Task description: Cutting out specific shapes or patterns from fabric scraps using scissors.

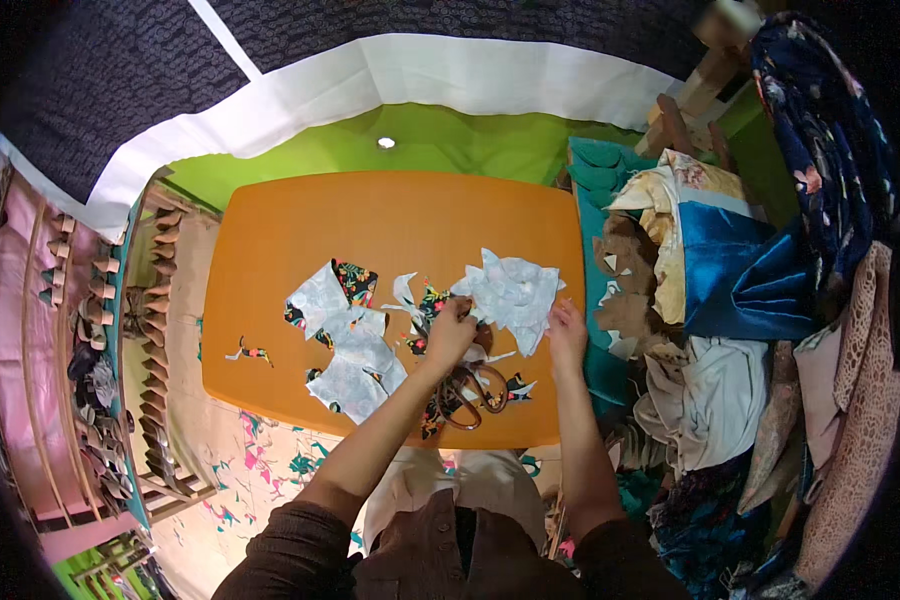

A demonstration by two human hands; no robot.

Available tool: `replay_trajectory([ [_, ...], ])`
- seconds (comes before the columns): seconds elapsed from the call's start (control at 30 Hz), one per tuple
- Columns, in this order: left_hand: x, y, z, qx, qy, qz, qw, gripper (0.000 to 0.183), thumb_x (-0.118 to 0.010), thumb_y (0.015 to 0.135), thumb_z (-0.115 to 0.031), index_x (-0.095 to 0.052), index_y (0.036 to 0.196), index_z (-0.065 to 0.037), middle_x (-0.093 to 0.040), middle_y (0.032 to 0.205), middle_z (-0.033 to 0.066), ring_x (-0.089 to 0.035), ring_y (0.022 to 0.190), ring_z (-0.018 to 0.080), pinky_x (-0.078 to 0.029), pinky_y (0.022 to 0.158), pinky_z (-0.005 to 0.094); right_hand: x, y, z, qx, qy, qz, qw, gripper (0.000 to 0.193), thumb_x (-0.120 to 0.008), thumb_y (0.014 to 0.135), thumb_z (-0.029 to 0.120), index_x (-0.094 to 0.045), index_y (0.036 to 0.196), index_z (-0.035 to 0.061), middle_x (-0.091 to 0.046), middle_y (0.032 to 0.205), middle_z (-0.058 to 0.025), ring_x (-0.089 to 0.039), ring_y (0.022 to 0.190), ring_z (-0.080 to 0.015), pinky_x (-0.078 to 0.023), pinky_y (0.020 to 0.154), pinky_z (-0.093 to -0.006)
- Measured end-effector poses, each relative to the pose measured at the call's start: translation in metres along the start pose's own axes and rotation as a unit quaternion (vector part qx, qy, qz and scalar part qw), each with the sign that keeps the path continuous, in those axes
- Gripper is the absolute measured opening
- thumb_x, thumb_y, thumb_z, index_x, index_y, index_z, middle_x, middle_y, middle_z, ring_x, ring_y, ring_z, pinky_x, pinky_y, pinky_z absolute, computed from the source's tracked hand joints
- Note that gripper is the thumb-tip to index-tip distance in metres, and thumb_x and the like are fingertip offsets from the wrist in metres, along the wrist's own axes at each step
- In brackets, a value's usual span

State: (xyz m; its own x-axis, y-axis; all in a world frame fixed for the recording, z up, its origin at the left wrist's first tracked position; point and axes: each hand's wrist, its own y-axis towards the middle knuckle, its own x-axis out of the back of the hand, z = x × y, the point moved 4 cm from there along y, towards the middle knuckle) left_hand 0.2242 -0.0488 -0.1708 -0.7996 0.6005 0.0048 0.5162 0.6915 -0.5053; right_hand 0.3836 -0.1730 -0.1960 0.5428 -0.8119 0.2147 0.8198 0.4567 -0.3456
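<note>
A loose stack of cut fabric pieces (515, 288), pale side up with pointed edges, lies on the orange table (390, 215). At its left edge my left hand (451, 328) is closed, the fingertips pinching at the cloth; what exactly lies between them is partly hidden. My right hand (568, 330) holds the stack's right edge between thumb and fingers. Below my left hand rest scissors with brown looped handles (460, 410), their blades mostly hidden. Black floral scraps (433, 300) lie around them. More pale-backed floral pieces (355, 345) are spread to the left.
A small scrap (253, 352) lies at the table's left. Draped cloths, including a shiny blue one (735, 270), are heaped at the right. Wooden racks with shoe-shaped forms (155, 340) stand at the left. Coloured offcuts (255, 455) litter the floor.
</note>
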Motion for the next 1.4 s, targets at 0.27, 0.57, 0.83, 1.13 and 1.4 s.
replay_trajectory([
  [0.27, 0.031, -0.07, 0.005, -0.077, -0.042, -0.058, 0.994, 0.027, -0.042, 0.08, 0.0, -0.044, 0.106, 0.003, -0.055, 0.1, 0.0134, -0.054, 0.083, 0.0163, -0.042, 0.076, 0.0261, 0.001, -0.043, -0.002, 0.105, -0.132, 0.004, 0.986, 0.018, -0.048, 0.084, 0.012, -0.05, 0.097, 0.0001, -0.057, 0.089, -0.0089, -0.055, 0.08, -0.0155, -0.042, 0.069, -0.0251],
  [0.57, 0.098, -0.117, 0.018, -0.158, 0.18, -0.178, 0.955, 0.025, -0.044, 0.077, -0.001, -0.048, 0.101, 0.0, -0.055, 0.088, 0.0136, -0.056, 0.078, 0.0248, -0.044, 0.069, 0.0316, -0.112, -0.151, 0.015, 0.269, -0.13, 0.226, 0.927, 0.012, -0.051, 0.076, 0.002, -0.054, 0.088, 0.0009, -0.052, 0.078, -0.0104, -0.055, 0.063, -0.0183, -0.043, 0.053, -0.026],
  [0.83, 0.183, -0.123, 0.017, -0.198, 0.401, -0.144, 0.883, 0.04, -0.052, 0.063, 0.001, -0.046, 0.103, -0.002, -0.044, 0.104, 0.0172, -0.044, 0.096, 0.0331, -0.037, 0.081, 0.0388, -0.181, -0.185, 0.032, 0.342, -0.252, 0.324, 0.845, 0.025, -0.056, 0.072, 0.011, -0.052, 0.095, 0.0039, -0.051, 0.085, -0.0129, -0.05, 0.077, -0.0303, -0.041, 0.069, -0.0389],
  [1.13, 0.218, -0.103, 0.035, -0.154, 0.419, -0.074, 0.892, 0.03, -0.06, 0.067, -0.014, -0.051, 0.093, -0.002, -0.056, 0.08, 0.0145, -0.053, 0.075, 0.03, -0.041, 0.069, 0.0385, -0.206, -0.17, 0.016, 0.302, -0.392, 0.042, 0.868, 0.038, -0.062, 0.069, 0.024, -0.05, 0.096, 0.0004, -0.05, 0.091, -0.0178, -0.047, 0.086, -0.0334, -0.038, 0.075, -0.0413],
  [1.4, 0.234, -0.106, 0.03, -0.033, 0.177, 0.121, 0.976, 0.032, -0.061, 0.073, -0.014, -0.051, 0.101, 0.0, -0.048, 0.064, -0.001, -0.045, 0.054, 0.0079, -0.038, 0.05, 0.0224, -0.223, -0.162, 0.032, 0.221, -0.196, 0.099, 0.95, 0.015, -0.056, 0.076, 0.014, -0.049, 0.079, 0.0008, -0.055, 0.072, -0.0082, -0.054, 0.066, -0.0184, -0.042, 0.061, -0.0273],
])
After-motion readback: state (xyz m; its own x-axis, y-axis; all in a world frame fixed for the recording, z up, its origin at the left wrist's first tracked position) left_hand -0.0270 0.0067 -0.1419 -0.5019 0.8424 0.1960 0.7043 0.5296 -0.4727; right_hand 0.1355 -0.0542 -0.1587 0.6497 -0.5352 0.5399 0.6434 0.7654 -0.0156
